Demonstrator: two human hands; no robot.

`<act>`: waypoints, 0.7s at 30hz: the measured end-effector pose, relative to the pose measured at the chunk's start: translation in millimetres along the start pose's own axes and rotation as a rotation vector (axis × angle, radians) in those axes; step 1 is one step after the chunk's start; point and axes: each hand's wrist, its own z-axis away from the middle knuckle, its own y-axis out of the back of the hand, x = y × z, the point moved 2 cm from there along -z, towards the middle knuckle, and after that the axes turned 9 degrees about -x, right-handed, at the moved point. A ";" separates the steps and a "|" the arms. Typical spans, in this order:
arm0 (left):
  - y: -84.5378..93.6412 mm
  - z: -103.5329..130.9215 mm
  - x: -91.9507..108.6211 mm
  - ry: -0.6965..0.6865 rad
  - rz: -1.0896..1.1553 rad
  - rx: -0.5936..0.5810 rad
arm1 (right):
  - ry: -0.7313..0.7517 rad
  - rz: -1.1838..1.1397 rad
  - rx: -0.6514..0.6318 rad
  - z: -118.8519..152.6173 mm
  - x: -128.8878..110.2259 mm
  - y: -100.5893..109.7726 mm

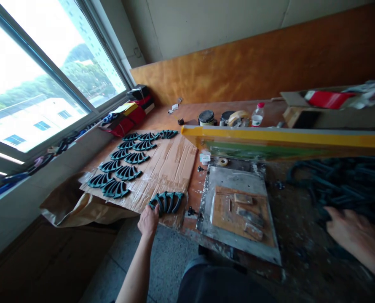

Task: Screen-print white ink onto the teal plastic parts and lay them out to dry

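My left hand (pixel 148 219) is closed on the left end of a dark green ribbed, curved piece (pixel 170 203), at the front of a cardboard sheet (pixel 171 166). Rows of similar fan-like groups of green pieces (pixel 116 188) lie on the sheet's left half. At the far right, my right hand (pixel 354 235) reaches to the near edge of a dark heap of green pieces (pixel 348 185). Blur and shadow hide its fingertips, so I cannot make out whether it holds one.
Between my hands lies a grey metal plate (pixel 238 174) bearing a wooden board (pixel 219 216) with small blocks. A long barrier with yellow tape (pixel 269 136) stands behind. Beyond it are jars (pixel 206 118), a bottle (pixel 257 115) and a cardboard box (pixel 333 115). A window (pixel 48 75) is at left.
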 end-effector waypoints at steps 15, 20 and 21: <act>-40.1 11.2 53.1 -0.154 -0.057 0.117 | 0.382 -0.023 -0.242 -23.2 -212.1 -60.6; -34.7 4.9 52.0 -0.205 -0.033 0.157 | 0.454 0.077 -0.192 -30.7 -199.2 -73.8; -31.6 -2.1 52.8 -0.248 -0.034 0.175 | 0.459 0.081 -0.178 -29.2 -193.8 -78.4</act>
